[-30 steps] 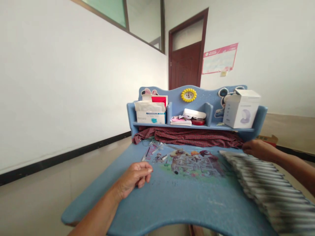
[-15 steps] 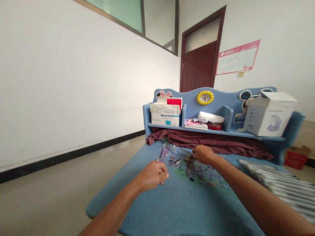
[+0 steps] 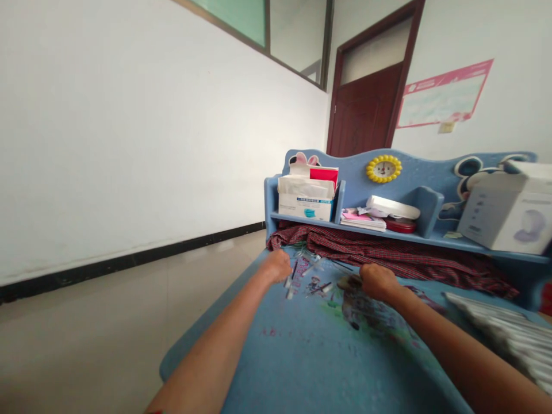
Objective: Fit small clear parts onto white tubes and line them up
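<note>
Both my arms reach forward over a blue child's desk (image 3: 302,356) with a cartoon picture on its top. My left hand (image 3: 278,265) is curled at the far left of the desk, its fingers closed on a thin clear item, perhaps a pen (image 3: 290,280), among several pens and clear wrappers (image 3: 317,270) lying there. My right hand (image 3: 377,280) is a loose fist resting on the desk just right of that pile; what it holds, if anything, is hidden. A red checked cloth (image 3: 388,256) lies bunched right behind both hands.
The desk's shelf holds a white and blue mask box (image 3: 306,198), booklets (image 3: 362,218), a yellow clock (image 3: 383,168) and a white carton (image 3: 509,213). A grey striped stack (image 3: 509,333) lies on the right of the desk. A white wall runs along the left; a brown door (image 3: 364,109) stands behind.
My right hand left the striped stack at the right and came to the middle. My left hand went forward to the pens. The view has swung left.
</note>
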A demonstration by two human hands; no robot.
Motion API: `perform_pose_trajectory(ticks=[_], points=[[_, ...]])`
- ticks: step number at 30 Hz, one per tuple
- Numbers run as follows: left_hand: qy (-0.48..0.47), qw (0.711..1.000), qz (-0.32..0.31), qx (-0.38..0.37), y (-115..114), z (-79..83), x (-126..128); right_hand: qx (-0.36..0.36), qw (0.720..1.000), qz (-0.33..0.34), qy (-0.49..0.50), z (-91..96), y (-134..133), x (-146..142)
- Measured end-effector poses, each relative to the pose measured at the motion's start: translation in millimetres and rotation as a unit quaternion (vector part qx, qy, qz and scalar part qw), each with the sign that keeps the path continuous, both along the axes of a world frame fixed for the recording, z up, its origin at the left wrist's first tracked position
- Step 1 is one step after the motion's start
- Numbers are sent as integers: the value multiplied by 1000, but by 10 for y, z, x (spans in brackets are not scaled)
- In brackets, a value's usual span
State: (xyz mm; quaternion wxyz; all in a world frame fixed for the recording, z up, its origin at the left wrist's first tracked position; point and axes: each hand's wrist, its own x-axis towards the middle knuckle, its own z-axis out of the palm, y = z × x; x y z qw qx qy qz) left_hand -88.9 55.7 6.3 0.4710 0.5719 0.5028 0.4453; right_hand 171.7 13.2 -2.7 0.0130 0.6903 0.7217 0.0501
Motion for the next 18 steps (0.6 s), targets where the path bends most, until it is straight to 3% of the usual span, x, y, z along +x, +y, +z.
perform_pose_trajectory(ticks=[5, 8, 12, 18], points=[[71, 997, -19, 32, -86, -47, 127, 8, 998, 29, 56, 28, -221, 35], [80, 992, -90, 25, -248, -4, 224, 38, 987, 83, 135, 91, -354, -99], [-52, 980, -190, -41, -425, 50, 322, 77, 963, 134, 221, 217, -440, -409], [-246, 959, -127, -68, -392, 77, 260, 63, 932, 234, 271, 419, -270, -590]])
